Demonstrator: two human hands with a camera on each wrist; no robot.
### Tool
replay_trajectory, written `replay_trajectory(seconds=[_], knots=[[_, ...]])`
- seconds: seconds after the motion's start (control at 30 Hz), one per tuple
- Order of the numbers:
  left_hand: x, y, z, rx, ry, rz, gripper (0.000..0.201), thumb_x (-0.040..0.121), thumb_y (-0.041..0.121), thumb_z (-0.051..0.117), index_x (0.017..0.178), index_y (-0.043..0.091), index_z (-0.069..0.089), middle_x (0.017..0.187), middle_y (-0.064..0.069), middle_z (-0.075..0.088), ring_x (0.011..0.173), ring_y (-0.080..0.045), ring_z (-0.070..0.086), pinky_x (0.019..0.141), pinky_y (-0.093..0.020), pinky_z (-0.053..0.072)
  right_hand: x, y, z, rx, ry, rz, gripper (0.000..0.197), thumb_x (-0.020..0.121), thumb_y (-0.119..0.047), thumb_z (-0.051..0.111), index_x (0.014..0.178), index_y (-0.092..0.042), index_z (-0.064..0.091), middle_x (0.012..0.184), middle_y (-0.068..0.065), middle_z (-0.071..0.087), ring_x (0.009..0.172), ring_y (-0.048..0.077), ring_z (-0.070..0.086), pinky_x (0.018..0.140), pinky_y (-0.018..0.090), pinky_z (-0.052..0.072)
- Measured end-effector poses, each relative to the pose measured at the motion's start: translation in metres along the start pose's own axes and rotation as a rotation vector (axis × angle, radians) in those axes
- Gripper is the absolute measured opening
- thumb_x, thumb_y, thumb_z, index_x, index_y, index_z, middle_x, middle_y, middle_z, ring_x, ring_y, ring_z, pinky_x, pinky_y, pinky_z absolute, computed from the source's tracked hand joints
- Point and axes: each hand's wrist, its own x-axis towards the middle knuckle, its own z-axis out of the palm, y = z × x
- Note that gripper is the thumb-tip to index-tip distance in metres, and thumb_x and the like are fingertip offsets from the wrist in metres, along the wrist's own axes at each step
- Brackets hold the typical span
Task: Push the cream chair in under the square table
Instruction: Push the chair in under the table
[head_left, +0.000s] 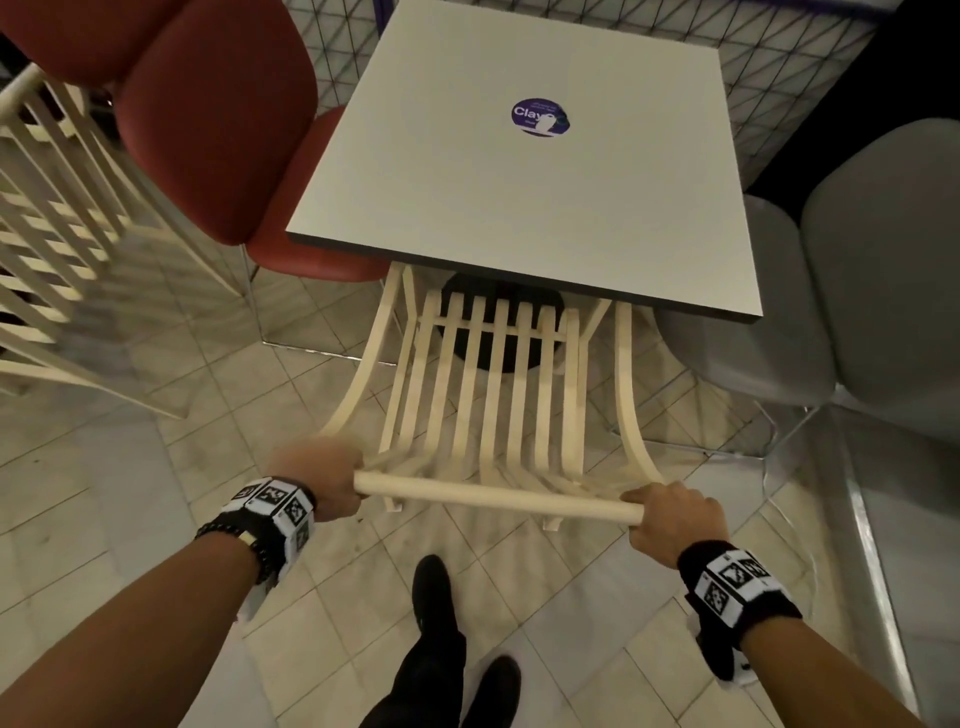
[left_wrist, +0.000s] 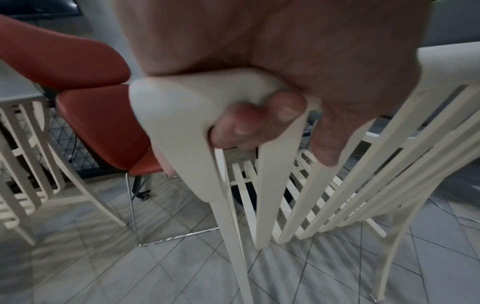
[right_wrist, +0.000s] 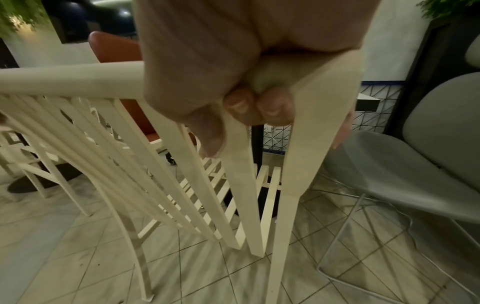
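Note:
The cream slatted chair stands in front of me, its seat partly under the near edge of the square white table. My left hand grips the left end of the chair's round top rail. My right hand grips the rail's right end. In the left wrist view my fingers curl under the rail end. The right wrist view shows fingers wrapped round the rail the same way. The table's dark round base shows through the seat slats.
A red padded chair stands at the table's left side, a grey chair at its right. Another cream slatted chair is at far left. A purple round sticker lies on the tabletop. My dark shoes are on the tiled floor.

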Motion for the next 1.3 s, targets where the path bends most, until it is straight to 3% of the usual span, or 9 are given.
replay_trajectory(seconds=[0.13,0.23,0.33,0.43,0.57,0.73,0.9,1.07,1.3], knots=[[0.012,0.005,-0.013,0.024,0.03,-0.006,0.036,0.078,0.042,0.059,0.113,0.038,0.063,0.104,0.003,0.067,0.095,-0.022,0.064,0.082,-0.036,0.05,0.02,0.005,-0.013,0.001,0.012,-0.006,0.035,0.075,-0.033,0.058,0.109,-0.041,0.062,0.087,-0.001,0.065,0.082,0.023,0.062,0.08,0.041,0.053],[0.021,0.011,-0.015,0.031,0.061,0.013,0.033,0.079,0.041,0.057,0.111,0.037,0.063,0.101,0.002,0.067,0.09,-0.023,0.063,0.073,-0.033,0.044,0.034,0.013,-0.015,-0.009,0.032,-0.01,0.031,0.074,-0.034,0.057,0.103,-0.041,0.065,0.078,-0.003,0.062,0.07,0.022,0.056,0.068,0.035,0.051],[0.02,0.012,-0.014,0.031,0.081,0.017,0.033,0.077,0.043,0.057,0.11,0.037,0.064,0.099,0.001,0.066,0.088,-0.024,0.063,0.074,-0.035,0.045,0.034,0.014,-0.015,-0.013,0.056,-0.026,0.029,0.073,-0.036,0.057,0.1,-0.041,0.065,0.08,-0.005,0.064,0.069,0.021,0.056,0.061,0.032,0.043],[0.017,0.011,-0.014,0.026,0.08,0.012,0.034,0.077,0.042,0.058,0.11,0.037,0.065,0.1,0.0,0.067,0.09,-0.025,0.063,0.08,-0.037,0.048,0.027,0.01,-0.017,0.013,0.058,0.004,0.026,0.074,-0.035,0.057,0.098,-0.041,0.066,0.079,-0.004,0.063,0.075,0.023,0.06,0.065,0.034,0.046],[0.021,0.005,-0.013,0.073,0.077,0.037,0.037,0.077,0.04,0.058,0.113,0.039,0.063,0.103,0.001,0.067,0.092,-0.023,0.064,0.08,-0.036,0.048,0.013,0.001,-0.009,0.031,0.013,0.043,0.028,0.074,-0.032,0.056,0.099,-0.04,0.065,0.077,-0.004,0.059,0.072,0.022,0.055,0.08,0.041,0.05],[0.039,0.002,-0.031,0.068,0.067,0.042,0.034,0.075,0.037,0.058,0.109,0.039,0.065,0.096,0.003,0.067,0.085,-0.022,0.063,0.079,-0.036,0.052,0.024,-0.004,-0.019,0.033,0.003,0.063,0.033,0.074,-0.032,0.058,0.105,-0.041,0.064,0.075,-0.003,0.054,0.075,0.025,0.059,0.08,0.042,0.052],[0.066,0.004,-0.052,0.059,0.102,0.021,0.031,0.076,0.034,0.059,0.105,0.037,0.067,0.083,0.005,0.057,0.074,-0.022,0.052,0.076,-0.036,0.048,0.064,0.001,-0.029,0.057,0.034,0.064,0.028,0.07,-0.039,0.057,0.095,-0.032,0.066,0.078,-0.001,0.063,0.071,0.024,0.06,0.072,0.041,0.055],[0.072,0.005,-0.056,0.061,0.112,0.02,0.031,0.076,0.038,0.059,0.106,0.038,0.067,0.086,0.004,0.061,0.082,-0.024,0.06,0.078,-0.038,0.05,0.076,0.004,-0.036,0.037,0.011,0.059,0.027,0.07,-0.041,0.058,0.09,-0.024,0.063,0.076,-0.001,0.061,0.066,0.023,0.059,0.067,0.038,0.056],[0.069,0.006,-0.055,0.062,0.121,0.024,0.029,0.078,0.037,0.058,0.105,0.036,0.067,0.087,0.003,0.057,0.09,-0.026,0.061,0.081,-0.038,0.049,0.067,0.001,-0.039,0.068,0.071,0.115,0.03,0.076,-0.041,0.062,0.104,-0.032,0.065,0.08,-0.002,0.06,0.071,0.022,0.054,0.077,0.042,0.054]])
